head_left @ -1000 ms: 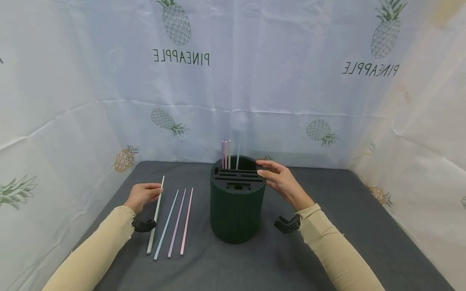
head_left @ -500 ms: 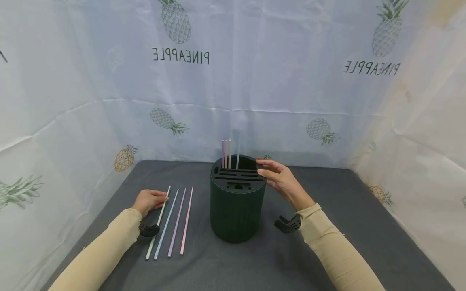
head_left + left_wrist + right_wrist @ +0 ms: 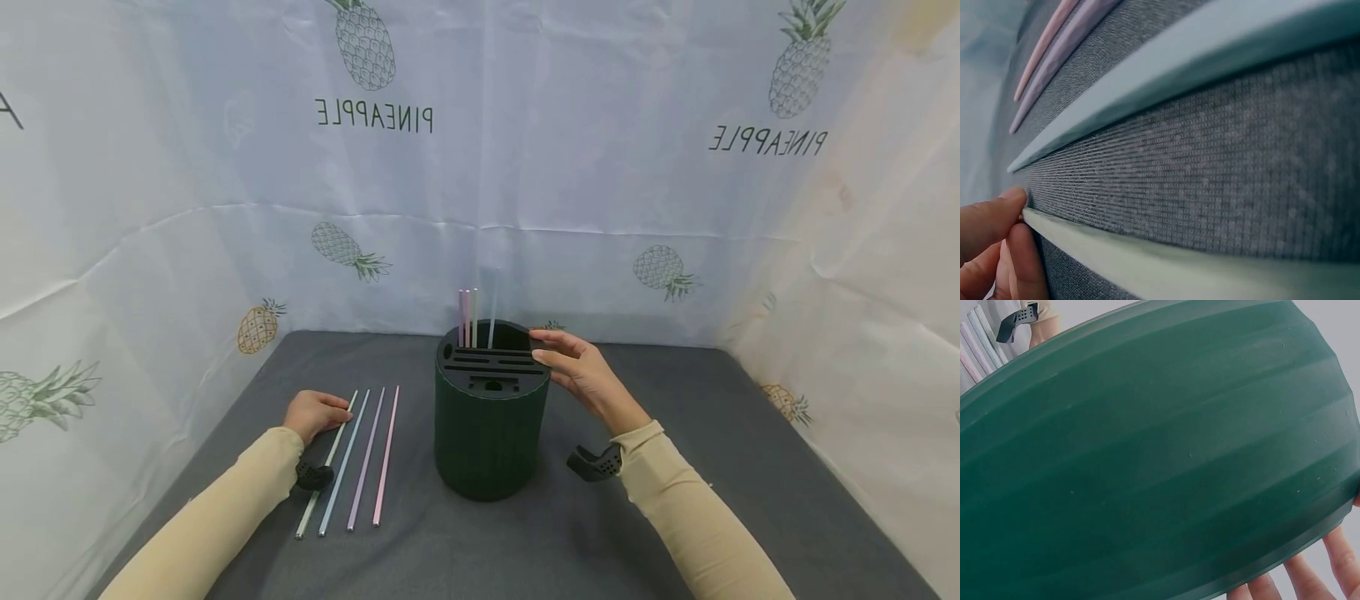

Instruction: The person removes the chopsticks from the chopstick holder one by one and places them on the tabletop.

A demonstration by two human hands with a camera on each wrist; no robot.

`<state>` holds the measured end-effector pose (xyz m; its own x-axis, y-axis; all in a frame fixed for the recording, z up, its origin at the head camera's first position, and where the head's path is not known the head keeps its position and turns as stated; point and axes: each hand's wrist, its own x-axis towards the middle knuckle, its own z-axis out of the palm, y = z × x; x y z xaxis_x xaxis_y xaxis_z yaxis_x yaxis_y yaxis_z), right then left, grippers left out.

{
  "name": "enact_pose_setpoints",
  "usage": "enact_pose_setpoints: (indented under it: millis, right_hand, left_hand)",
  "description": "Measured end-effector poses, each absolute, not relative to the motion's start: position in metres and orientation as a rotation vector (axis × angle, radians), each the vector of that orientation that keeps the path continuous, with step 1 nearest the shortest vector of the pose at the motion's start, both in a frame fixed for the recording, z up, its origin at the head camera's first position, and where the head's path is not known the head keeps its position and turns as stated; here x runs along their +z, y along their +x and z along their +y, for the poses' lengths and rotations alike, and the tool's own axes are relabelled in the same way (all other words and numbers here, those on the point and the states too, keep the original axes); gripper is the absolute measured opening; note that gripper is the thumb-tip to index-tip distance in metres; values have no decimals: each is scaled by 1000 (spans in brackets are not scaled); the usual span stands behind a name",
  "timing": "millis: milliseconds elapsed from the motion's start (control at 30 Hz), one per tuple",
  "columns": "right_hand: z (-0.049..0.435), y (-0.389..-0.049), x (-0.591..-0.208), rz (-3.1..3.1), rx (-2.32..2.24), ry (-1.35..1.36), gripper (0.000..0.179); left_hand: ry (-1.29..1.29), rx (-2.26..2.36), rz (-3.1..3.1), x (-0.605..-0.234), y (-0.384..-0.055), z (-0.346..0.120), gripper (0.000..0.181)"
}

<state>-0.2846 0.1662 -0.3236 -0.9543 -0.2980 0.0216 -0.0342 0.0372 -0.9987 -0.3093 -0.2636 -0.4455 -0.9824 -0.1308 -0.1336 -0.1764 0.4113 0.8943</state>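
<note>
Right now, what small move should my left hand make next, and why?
Probably open your left hand and release the pale green stick. You pinch it near its far end, yet it seems to lie on the gray cloth, beside the blue stick, in a row with the purple stick and pink stick.

The sticks (image 3: 367, 457) are pale green, blue, lilac and pink. The holder (image 3: 487, 446) is dark green; pineapples (image 3: 365, 50) pattern the white backdrop (image 3: 585, 192).

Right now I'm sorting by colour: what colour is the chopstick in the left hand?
The chopstick is pale green, clearest in the left wrist view.
</note>
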Motion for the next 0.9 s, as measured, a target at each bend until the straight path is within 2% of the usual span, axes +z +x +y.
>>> enact_pose_setpoints:
  millis: [400, 667, 800, 900]
  right_hand:
    - [166, -284, -323, 2110, -2028, -352, 55]
    - [166, -282, -322, 2101, -2035, -366, 53]
    - [166, -281, -322, 2093, -2031, -357, 53]
    - [166, -281, -321, 2101, -2029, -347, 53]
  left_hand:
    - [-298, 1604, 2641, -442, -305, -260, 31]
    - [-275, 1705, 2552, -435, -300, -260, 40]
    - [-241, 1793, 2439, -421, -298, -259, 44]
    - [-193, 1879, 2334, -396, -299, -251, 51]
